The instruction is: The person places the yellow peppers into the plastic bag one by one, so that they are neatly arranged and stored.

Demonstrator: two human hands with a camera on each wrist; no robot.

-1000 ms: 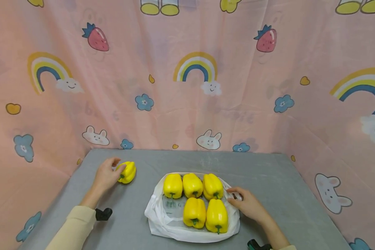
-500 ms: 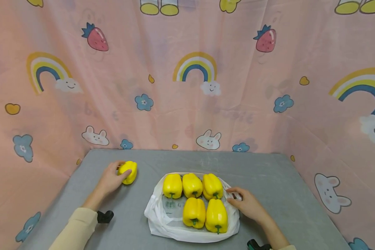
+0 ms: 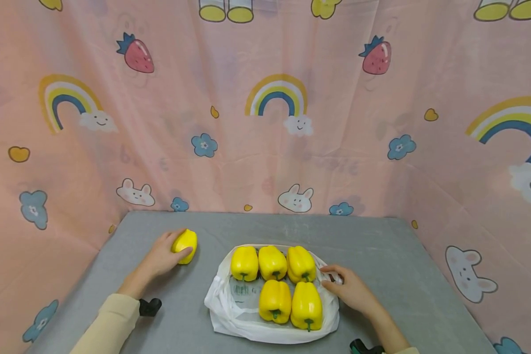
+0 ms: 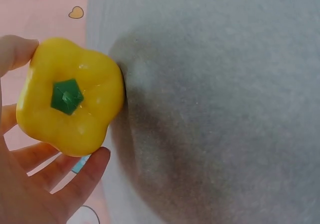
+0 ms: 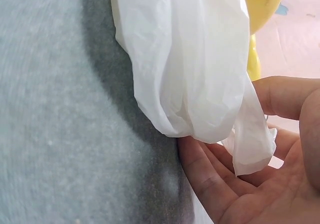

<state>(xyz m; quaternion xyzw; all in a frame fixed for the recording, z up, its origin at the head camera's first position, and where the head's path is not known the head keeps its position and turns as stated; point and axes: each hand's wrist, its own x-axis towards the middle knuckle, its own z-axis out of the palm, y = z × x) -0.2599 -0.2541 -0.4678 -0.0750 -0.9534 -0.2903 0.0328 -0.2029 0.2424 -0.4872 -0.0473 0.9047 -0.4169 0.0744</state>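
Note:
My left hand (image 3: 161, 254) grips a yellow bell pepper (image 3: 185, 247) at the left of the table, between thumb and fingers. The left wrist view shows this pepper (image 4: 70, 96) end-on, its green stem (image 4: 66, 97) facing the camera; whether it still touches the table I cannot tell. In the middle, a white plastic bag (image 3: 221, 305) lies with its mouth spread wide. Several yellow bell peppers (image 3: 275, 301) sit in it, in two rows. My right hand (image 3: 351, 291) holds the bag's right edge, with the bag's film (image 5: 200, 84) between thumb and fingers.
The grey table (image 3: 380, 246) is backed by a pink printed curtain (image 3: 265, 162) on three sides. A barcode print (image 3: 241, 290) shows on the bag's bottom, left of the front row of peppers. Black wrist mounts (image 3: 150, 307) are on both arms.
My left hand has closed round the lone pepper and shifted it slightly to the right and nearer. My right hand, the bag and the peppers in it have stayed put.

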